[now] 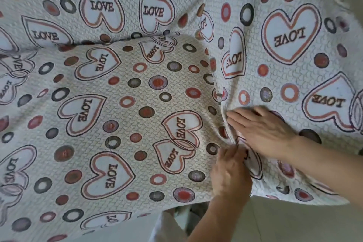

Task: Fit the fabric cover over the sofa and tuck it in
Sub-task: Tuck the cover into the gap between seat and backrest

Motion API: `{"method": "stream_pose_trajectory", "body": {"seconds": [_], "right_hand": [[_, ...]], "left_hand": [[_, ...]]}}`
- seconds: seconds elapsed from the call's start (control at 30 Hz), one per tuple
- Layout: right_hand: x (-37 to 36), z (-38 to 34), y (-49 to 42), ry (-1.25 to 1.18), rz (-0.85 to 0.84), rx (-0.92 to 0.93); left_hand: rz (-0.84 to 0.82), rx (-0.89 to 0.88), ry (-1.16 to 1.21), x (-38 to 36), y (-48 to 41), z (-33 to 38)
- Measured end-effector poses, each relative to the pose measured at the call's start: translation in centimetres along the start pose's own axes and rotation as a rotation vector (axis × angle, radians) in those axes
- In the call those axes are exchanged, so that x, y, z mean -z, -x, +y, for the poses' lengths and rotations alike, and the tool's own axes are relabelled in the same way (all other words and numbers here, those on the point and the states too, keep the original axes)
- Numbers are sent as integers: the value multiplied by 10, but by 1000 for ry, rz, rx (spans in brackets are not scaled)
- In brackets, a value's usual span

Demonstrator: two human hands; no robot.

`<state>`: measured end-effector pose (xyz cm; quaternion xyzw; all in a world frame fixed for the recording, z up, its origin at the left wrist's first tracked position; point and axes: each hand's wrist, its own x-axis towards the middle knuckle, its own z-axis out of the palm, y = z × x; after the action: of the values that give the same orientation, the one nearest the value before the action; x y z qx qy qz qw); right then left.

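Sofa hidden beneath fabric cover [137,94]

Pale tiled floor [290,222] along bottom edge

Bare left hand [229,175], bare right hand [263,129]

the cover [121,88] was cloth all over, a thick stuff with a raised, scale-like quilting that made its ground look bumpy and rough. it was matt, with no shine on it. the hearts and rings on it lay flatter and smoother than the ground around them, with slightly fuzzy edges. where my left hand [229,175] pinched it and my right hand [263,129] pressed on it, the cloth bunched in soft, limp folds. the floor [294,222] was hard, pale and smooth, with a faint sheen.
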<state>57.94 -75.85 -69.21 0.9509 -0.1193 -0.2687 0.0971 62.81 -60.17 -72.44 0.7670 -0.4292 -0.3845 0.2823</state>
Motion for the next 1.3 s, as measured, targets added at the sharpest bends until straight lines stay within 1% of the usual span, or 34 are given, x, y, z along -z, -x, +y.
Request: {"method": "stream_pose_trajectory", "body": {"seconds": [0.07,0.13,0.23,0.3,0.37,0.5,0.57,0.7,0.77,0.8,0.87,0.9,0.93,1.0,1.07,1.13,1.2,1.3], "right_hand": [[2,5,-4,-34,-44,-25],[1,8,-12,-40,-65,-17],[2,9,-26,-31,-118,-9],[0,8,-37,-13,-133,-18],[1,7,-44,-9,-179,-28],[10,8,-47,-65,-299,-23],[18,8,-44,-90,-364,-23],[27,4,-40,-113,-427,-40],[35,3,-43,-106,-409,-44],[40,1,-44,-89,-361,-42],[45,-3,-49,-24,-209,-36],[43,-5,-52,8,-172,-50],[39,-5,-53,36,-188,-76],[26,-3,-53,60,-298,-126],[16,2,-56,32,-354,-147],[17,6,-61,-19,-352,-124],[21,10,-62,-72,-304,-93],[24,13,-47,-90,-230,-56]], "left_hand": [[5,-16,-77,2,-4,2],[-93,41,-88,2,-10,-2],[-163,61,-123,1,-26,-5],[-242,60,-260,1,-41,-5],[-255,45,-340,0,-53,-4],[-308,50,-297,2,-53,-8],[-327,14,-280,6,-50,-12],[-355,-32,-155,28,-38,-13],[-279,-68,-104,40,-27,-19],[-228,-85,-113,46,-22,-22],[-134,-126,-188,58,-14,-28],[-93,-157,-223,64,-12,-33],[-73,-189,-249,69,-12,-38],[-81,-229,-277,73,-14,-42],[-107,-229,-280,74,-19,-44],[-155,-231,-325,72,-20,-42],[-196,-239,-384,69,-19,-39],[-235,-234,-473,60,-17,-31]]}}
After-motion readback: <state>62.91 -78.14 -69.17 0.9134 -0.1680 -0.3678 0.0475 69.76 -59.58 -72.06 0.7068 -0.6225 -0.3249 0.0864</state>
